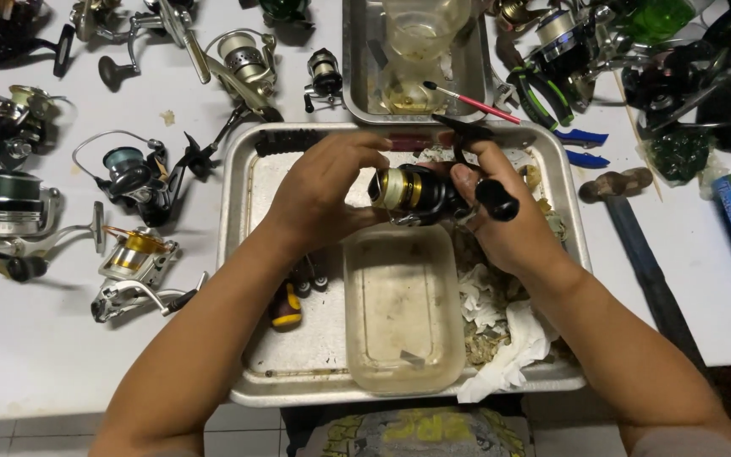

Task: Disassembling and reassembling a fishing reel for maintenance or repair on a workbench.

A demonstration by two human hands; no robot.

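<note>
Both hands, left hand and right hand, clamp a glossy black fishing reel with gold-banded spool

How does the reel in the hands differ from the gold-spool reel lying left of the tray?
The black reel is held above the metal tray by the left hand and right hand; the silver reel lies untouched on the white table. The held one has a dark body with a pale gold-banded spool; the other has a silver body with a gold spool. Both are spinning reels with handles.
</note>
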